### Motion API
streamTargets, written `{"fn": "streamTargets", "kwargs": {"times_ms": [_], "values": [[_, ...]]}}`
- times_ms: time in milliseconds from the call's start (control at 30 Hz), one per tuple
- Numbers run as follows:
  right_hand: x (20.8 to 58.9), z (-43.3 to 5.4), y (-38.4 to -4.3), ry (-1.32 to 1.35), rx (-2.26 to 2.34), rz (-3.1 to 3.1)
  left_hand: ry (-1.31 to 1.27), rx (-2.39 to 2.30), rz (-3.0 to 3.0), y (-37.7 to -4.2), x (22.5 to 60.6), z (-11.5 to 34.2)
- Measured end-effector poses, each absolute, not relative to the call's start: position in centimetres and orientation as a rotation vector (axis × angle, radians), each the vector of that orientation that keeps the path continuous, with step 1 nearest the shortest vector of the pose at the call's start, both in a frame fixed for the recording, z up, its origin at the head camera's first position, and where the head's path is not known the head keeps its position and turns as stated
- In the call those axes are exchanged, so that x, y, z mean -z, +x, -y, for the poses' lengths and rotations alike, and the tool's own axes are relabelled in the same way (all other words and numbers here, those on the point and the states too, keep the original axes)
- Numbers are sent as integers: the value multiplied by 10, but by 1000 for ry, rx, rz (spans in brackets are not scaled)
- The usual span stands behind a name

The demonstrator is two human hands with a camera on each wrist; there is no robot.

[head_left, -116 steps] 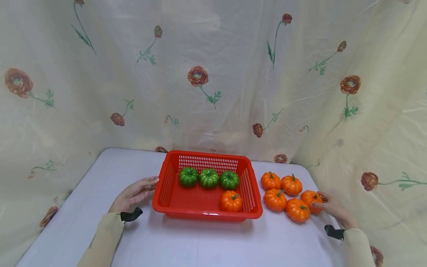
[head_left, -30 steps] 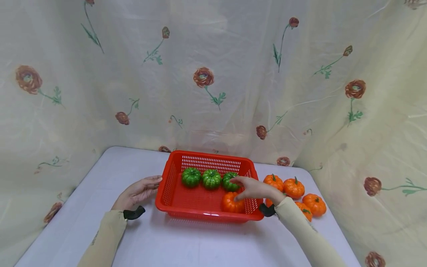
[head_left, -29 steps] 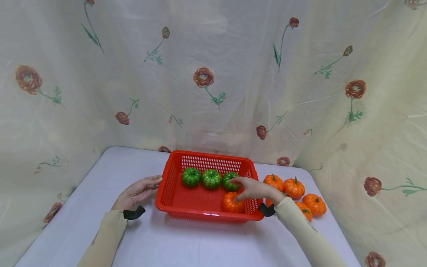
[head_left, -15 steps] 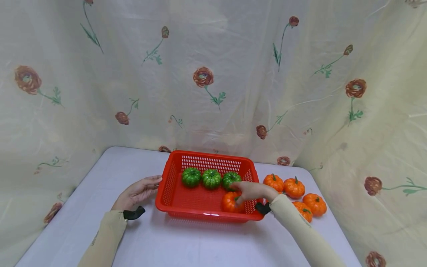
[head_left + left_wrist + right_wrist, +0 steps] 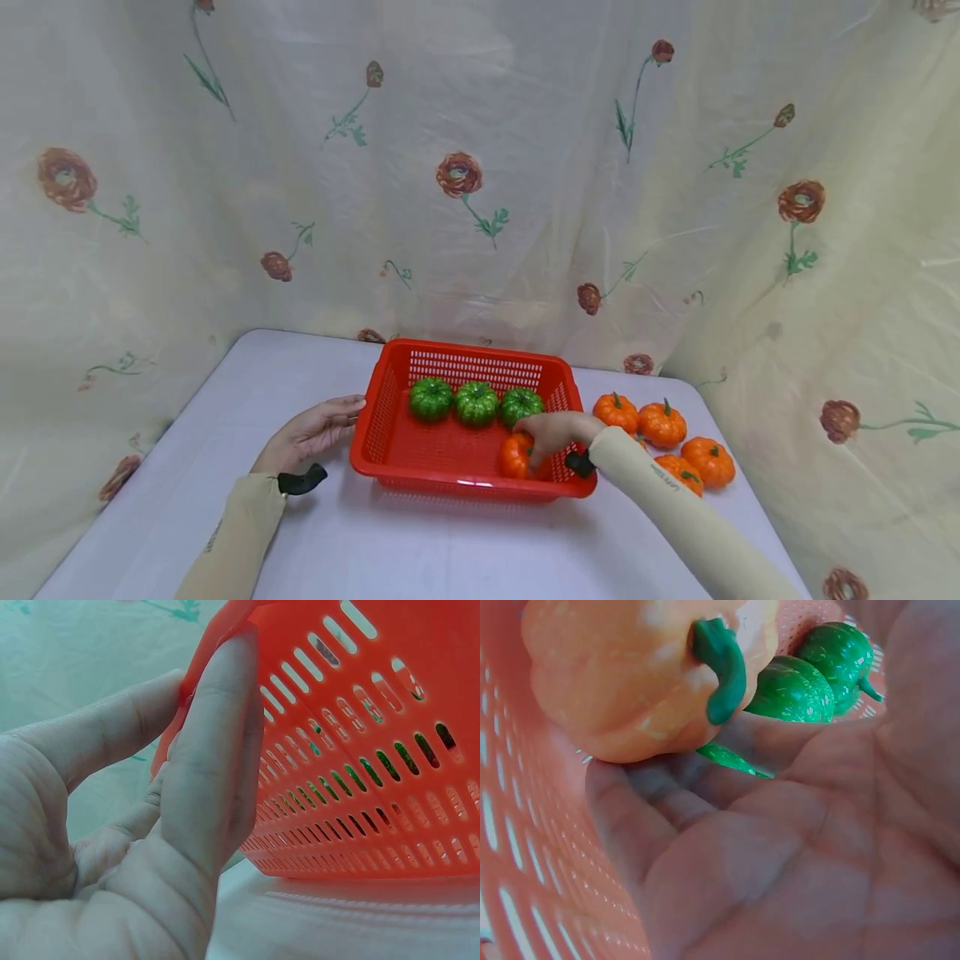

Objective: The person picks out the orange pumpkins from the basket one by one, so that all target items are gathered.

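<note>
Inside a red perforated plastic basket sit three small green pumpkins in a row and one orange pumpkin at the near right. My right hand reaches over the basket's right side and grips that orange pumpkin. In the right wrist view, fingers lie against the orange pumpkin near its green stem; the green pumpkins show behind. My left hand holds the basket's left rim. The left wrist view shows its fingers and thumb pinching the rim.
Several orange pumpkins stand on the white-covered table right of the basket, some partly hidden by the right arm. A flower-printed curtain hangs behind and at both sides of the table.
My right hand has gone from an orange pumpkin on the table's right side to over the basket, then lower onto the orange pumpkin inside. The left hand stays at the rim.
</note>
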State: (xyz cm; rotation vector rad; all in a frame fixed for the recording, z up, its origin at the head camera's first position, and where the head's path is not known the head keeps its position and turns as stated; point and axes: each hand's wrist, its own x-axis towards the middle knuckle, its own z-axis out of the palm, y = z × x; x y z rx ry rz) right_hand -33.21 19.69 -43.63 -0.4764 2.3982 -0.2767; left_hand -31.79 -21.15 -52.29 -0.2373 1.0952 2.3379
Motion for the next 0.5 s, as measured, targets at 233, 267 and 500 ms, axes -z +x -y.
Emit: {"fn": "streamTargets", "kwargs": {"times_ms": [233, 267, 500], "values": [[438, -196, -329, -434, 185, -2369, -116, -2321, -1009, -323, 524, 210], [438, -197, -329, -430, 182, -2365, -120, -2321, -1009, -323, 524, 210], [438, -197, -329, -463, 226, -2388, -180, -2334, -1060, -319, 524, 211]]}}
